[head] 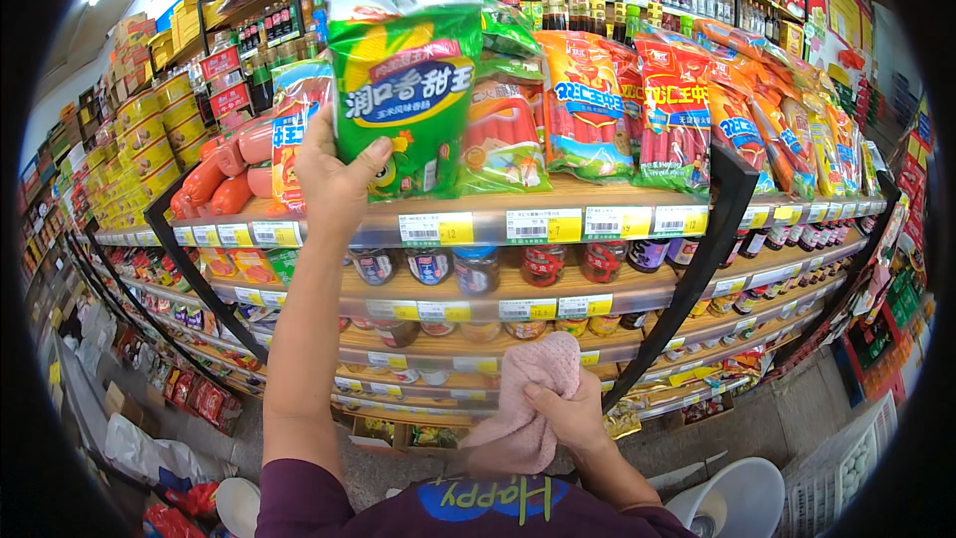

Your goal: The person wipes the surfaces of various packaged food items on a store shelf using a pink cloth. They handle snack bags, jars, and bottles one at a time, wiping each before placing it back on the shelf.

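Observation:
My left hand (336, 168) grips the lower left side of a green plastic bag of sausages (407, 104), thumb across its front. The bag stands upright at the top wooden shelf (478, 203), its lower end close to the shelf's front edge; whether it touches the boards I cannot tell. In my right hand (564, 403) is a bunched pink textured cloth (534, 396), held low in front of my purple shirt. Right of the green bag is a clear-fronted bag of red sausages (502, 131), partly covered by it. An orange sausage bag (287, 134) lies behind my left wrist.
More sausage bags (586, 108) line the shelf to the right. Thick unbagged sausages (224, 172) are piled at left. A price-tag strip (553, 226) edges the shelf, above rows of jars (429, 265). Black shelf brackets (728, 187) jut forward. A white bucket (736, 497) stands at lower right.

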{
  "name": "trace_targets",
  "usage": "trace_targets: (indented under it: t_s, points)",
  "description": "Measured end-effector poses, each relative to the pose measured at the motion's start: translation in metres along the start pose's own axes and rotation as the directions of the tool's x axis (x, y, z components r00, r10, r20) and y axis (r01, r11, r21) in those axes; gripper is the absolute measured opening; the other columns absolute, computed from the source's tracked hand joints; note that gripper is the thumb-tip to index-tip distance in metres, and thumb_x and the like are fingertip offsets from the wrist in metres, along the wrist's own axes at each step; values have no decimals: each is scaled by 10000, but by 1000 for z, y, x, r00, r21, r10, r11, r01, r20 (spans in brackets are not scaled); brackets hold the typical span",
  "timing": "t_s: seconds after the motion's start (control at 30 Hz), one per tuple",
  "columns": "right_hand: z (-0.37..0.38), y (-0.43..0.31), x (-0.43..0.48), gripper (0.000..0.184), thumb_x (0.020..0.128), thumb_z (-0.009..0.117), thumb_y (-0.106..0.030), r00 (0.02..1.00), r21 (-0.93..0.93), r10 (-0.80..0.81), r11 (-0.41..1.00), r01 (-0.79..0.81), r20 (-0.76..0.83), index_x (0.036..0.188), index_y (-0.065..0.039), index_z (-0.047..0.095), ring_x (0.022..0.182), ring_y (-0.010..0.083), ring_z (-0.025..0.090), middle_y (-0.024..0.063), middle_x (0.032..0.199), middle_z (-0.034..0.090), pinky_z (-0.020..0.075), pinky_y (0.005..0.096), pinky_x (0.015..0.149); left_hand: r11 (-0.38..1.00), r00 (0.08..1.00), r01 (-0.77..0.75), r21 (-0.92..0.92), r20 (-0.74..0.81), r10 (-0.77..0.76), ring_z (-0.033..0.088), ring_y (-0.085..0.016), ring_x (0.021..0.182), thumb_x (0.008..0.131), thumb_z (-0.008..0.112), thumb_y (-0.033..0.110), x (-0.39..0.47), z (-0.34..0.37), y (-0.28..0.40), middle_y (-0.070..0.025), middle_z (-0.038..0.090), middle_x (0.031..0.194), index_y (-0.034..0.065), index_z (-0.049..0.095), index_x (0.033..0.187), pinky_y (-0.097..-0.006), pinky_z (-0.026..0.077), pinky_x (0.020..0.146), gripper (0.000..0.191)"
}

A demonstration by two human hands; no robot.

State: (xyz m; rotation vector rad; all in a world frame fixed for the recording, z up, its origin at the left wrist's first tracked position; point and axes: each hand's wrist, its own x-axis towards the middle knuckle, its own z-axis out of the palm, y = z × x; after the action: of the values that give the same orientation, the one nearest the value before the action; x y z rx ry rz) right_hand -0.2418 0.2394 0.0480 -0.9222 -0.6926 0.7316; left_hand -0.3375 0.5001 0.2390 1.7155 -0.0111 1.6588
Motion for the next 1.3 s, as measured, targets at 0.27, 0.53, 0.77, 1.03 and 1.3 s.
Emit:
trace_targets:
  t_s: [0.27,0.53,0.77,1.03,1.3]
  points:
    - [16,-47,29,327,804,651,-13,931,-326,-359,874,360,63,1110,57,559,886,109,591,72,984,636,502,279,735,987,999,40,159,-26,-36,578,-159,938,811,659,55,4,-10,-22,-112,613,1028,-63,471,1175,-293,465,831,426]
    - [74,-153,155,473,721,719,-89,315,-739,-807,-208,641,500,1119,57,509,923,378,574,228,997,575,471,403,826,609,913,-348,713,111,391,383,-467,1175,851,578,72,-7,-7,-42,-340,371,1273,-149,262,1333,-470,324,1009,618]
    - [144,-193,277,534,639,669,-54,91,-519,-584,-626,582,807,1126,25,462,1046,386,503,218,1144,505,466,415,860,312,875,-367,876,211,436,345,-457,1217,807,628,178,-7,-1,-38,-318,315,1337,-47,333,1351,-528,293,998,659]
    - [164,-193,322,352,709,616,-76,381,-635,-540,-430,642,751,1055,-64,552,897,352,602,170,906,643,488,440,756,361,912,-346,866,220,346,321,-500,1207,765,686,354,-10,-2,-29,-370,279,1325,27,384,1352,-564,290,972,737]
    - [180,-230,345,477,616,772,-214,525,-718,-532,-259,646,664,1042,-38,648,887,359,628,218,920,654,490,397,781,385,892,-378,842,220,394,294,-508,1252,722,724,311,-12,-4,-30,-372,290,1349,44,552,1225,-544,283,1006,595]
